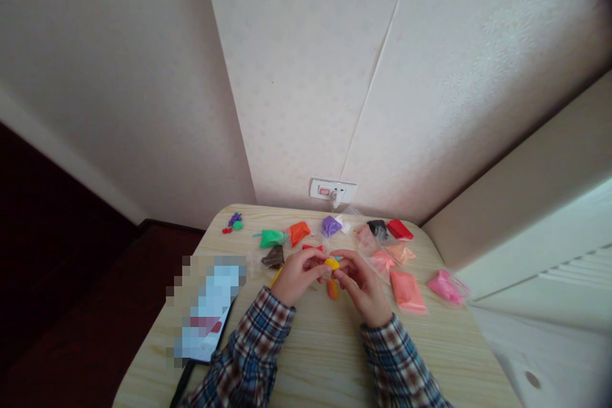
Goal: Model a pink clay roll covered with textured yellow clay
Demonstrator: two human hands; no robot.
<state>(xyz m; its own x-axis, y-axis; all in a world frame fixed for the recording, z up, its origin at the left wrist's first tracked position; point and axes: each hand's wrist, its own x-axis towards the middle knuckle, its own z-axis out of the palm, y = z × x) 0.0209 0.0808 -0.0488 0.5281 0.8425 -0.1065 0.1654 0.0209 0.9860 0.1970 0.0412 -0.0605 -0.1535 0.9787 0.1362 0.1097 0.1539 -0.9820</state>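
A small yellow piece of modelling clay (331, 264) is pinched between the fingertips of both hands, above the middle of the table. My left hand (300, 272) is closed on its left side, and my right hand (362, 284) grips it from the right. Just below, an orange and yellow clay piece (333, 289) lies on the wood. Behind my fingers a red packet (313, 248) shows in part. A dark brown clay packet (274, 257) rests left of my left hand, with a bit of yellow (276, 276) partly hidden by that hand.
Bags of green (272, 238), orange (299, 232), purple (331, 226), black (377, 228), red (400, 229), coral (407, 291) and pink clay (447, 286) lie on the table (325, 357). Small clay shapes (235, 222) sit far left. A pixelated screen (210, 312) stands left; a wall socket (332, 190) is behind.
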